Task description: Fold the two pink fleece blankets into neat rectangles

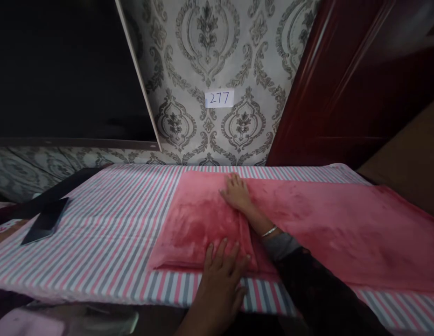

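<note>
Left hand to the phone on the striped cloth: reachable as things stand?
Probably yes, perhaps with a lean: the left hand rests on the folded pink blanket, and only low, flat fabric, pink then striped cloth, separates it from the phone.

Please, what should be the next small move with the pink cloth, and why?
Probably smooth the folded-looking left section of the pink cloth with the right hand, while the left hand steadies the near edge: both hands' fingers rest there, and the surface shows uneven darker patches.
</note>
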The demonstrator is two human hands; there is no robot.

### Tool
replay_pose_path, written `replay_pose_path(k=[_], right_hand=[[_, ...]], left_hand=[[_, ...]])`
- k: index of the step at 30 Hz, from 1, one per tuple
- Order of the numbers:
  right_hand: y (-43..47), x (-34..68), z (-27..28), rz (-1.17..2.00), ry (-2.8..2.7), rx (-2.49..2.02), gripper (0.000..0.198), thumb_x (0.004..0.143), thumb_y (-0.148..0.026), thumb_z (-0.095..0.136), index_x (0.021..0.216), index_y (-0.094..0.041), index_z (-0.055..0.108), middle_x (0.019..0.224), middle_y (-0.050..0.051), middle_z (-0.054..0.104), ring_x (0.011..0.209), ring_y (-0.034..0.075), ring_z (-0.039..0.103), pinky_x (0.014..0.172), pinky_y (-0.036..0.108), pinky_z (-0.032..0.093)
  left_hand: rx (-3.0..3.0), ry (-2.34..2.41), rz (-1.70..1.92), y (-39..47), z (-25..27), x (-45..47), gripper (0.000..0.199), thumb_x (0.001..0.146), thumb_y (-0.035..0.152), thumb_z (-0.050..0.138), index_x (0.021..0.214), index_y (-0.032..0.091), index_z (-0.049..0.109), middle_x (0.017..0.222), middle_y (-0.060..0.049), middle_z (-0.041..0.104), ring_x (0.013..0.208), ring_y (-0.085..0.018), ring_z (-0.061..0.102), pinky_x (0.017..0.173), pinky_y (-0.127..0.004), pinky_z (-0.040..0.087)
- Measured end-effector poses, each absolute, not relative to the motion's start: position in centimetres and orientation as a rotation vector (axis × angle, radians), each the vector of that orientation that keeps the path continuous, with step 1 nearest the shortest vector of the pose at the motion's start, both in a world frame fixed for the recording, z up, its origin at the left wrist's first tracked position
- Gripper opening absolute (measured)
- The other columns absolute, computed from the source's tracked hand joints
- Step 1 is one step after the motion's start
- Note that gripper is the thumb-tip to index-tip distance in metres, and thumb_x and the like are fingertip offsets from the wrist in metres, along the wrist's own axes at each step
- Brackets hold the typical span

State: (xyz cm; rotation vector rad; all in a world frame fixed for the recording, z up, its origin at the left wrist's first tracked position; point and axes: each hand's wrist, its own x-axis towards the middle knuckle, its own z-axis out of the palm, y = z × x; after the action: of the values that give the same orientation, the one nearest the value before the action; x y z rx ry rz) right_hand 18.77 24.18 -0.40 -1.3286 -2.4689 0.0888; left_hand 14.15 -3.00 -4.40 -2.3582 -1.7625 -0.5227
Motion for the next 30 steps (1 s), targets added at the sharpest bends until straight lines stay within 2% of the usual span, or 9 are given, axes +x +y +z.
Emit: replay_pose_path(k=[6, 9, 13, 17, 20, 23, 26, 30], right_hand=[[23.9, 18.7, -2.6, 0.102, -2.576, -1.323, 0.069, 0.103, -0.053, 0.040, 0.157, -0.010, 0.036, 0.164, 0.022, 0.025, 0.153, 0.035, 0.018, 0.119, 0.056, 0.023], [24.2, 18.8, -1.5, 0.209, -2.608, -1.381, 0.067, 0.104, -0.052, 0.040, 0.158, -0.013, 0.034, 0.165, 0.020, 0.023, 0.153, 0.034, 0.017, 0.119, 0.056, 0.023], [22.9, 20.2, -0.5, 0.407, -2.597, -1.371, 0.063, 0.106, -0.047, 0.033, 0.159, -0.014, 0.032, 0.164, 0.016, 0.028, 0.153, 0.031, 0.022, 0.121, 0.053, 0.024], [18.8, 22.7, -1.7, 0.324, -2.490, -1.228, 0.064, 0.105, -0.047, 0.033, 0.157, -0.009, 0.035, 0.162, 0.018, 0.033, 0.152, 0.030, 0.025, 0.122, 0.048, 0.025], [15.1, 23.8, -2.8, 0.320, -2.458, -1.154, 0.066, 0.105, -0.048, 0.033, 0.155, -0.005, 0.037, 0.161, 0.021, 0.033, 0.152, 0.030, 0.026, 0.122, 0.048, 0.025], [12.9, 23.6, -2.7, 0.317, -2.454, -1.100, 0.066, 0.104, -0.047, 0.031, 0.156, -0.006, 0.035, 0.161, 0.022, 0.031, 0.152, 0.032, 0.025, 0.122, 0.052, 0.025], [12.6, 22.4, -1.7, 0.281, -2.450, -1.151, 0.067, 0.104, -0.046, 0.031, 0.157, -0.005, 0.033, 0.162, 0.022, 0.028, 0.152, 0.033, 0.024, 0.121, 0.050, 0.025], [13.3, 21.0, -1.5, 0.224, -2.458, -1.266, 0.067, 0.104, -0.047, 0.032, 0.155, -0.004, 0.035, 0.161, 0.023, 0.030, 0.151, 0.033, 0.026, 0.121, 0.050, 0.024]], left_hand=[[-2.389, -1.810, -0.544, -3.1, -4.4, 14.3, 0.066, 0.093, 0.040, 0.057, 0.155, 0.036, 0.037, 0.165, 0.000, 0.032, 0.153, -0.033, 0.023, 0.123, -0.064, 0.021], [-2.410, -1.836, -0.554, -3.2, -4.0, 14.3, 0.063, 0.094, 0.039, 0.056, 0.155, 0.035, 0.038, 0.164, -0.002, 0.036, 0.153, -0.033, 0.023, 0.123, -0.065, 0.019], [-2.413, -1.847, -0.578, -3.0, -3.5, 14.5, 0.063, 0.094, 0.036, 0.057, 0.154, 0.033, 0.039, 0.163, -0.005, 0.037, 0.153, -0.033, 0.023, 0.123, -0.064, 0.018], [-2.388, -1.828, -0.618, -2.9, -4.1, 14.7, 0.062, 0.092, 0.036, 0.058, 0.152, 0.029, 0.043, 0.164, -0.008, 0.035, 0.153, -0.034, 0.026, 0.123, -0.064, 0.019], [-2.328, -1.763, -0.744, -3.2, -4.5, 14.5, 0.048, 0.094, 0.033, 0.053, 0.141, 0.022, 0.056, 0.157, -0.013, 0.045, 0.149, -0.031, 0.035, 0.123, -0.062, 0.022], [-2.227, -1.736, -0.850, -3.1, -3.3, 13.1, 0.038, 0.097, 0.025, 0.045, 0.127, 0.021, 0.066, 0.145, -0.012, 0.059, 0.142, -0.026, 0.046, 0.124, -0.057, 0.024], [-2.080, -1.895, -0.752, -2.0, -0.5, 10.1, 0.044, 0.099, 0.023, 0.038, 0.138, 0.020, 0.059, 0.146, -0.011, 0.059, 0.142, -0.025, 0.046, 0.124, -0.053, 0.026], [-1.912, -2.189, -0.409, 0.1, 1.2, 5.5, 0.059, 0.099, 0.039, 0.043, 0.152, 0.011, 0.042, 0.160, -0.020, 0.038, 0.151, -0.033, 0.030, 0.121, -0.060, 0.025]])
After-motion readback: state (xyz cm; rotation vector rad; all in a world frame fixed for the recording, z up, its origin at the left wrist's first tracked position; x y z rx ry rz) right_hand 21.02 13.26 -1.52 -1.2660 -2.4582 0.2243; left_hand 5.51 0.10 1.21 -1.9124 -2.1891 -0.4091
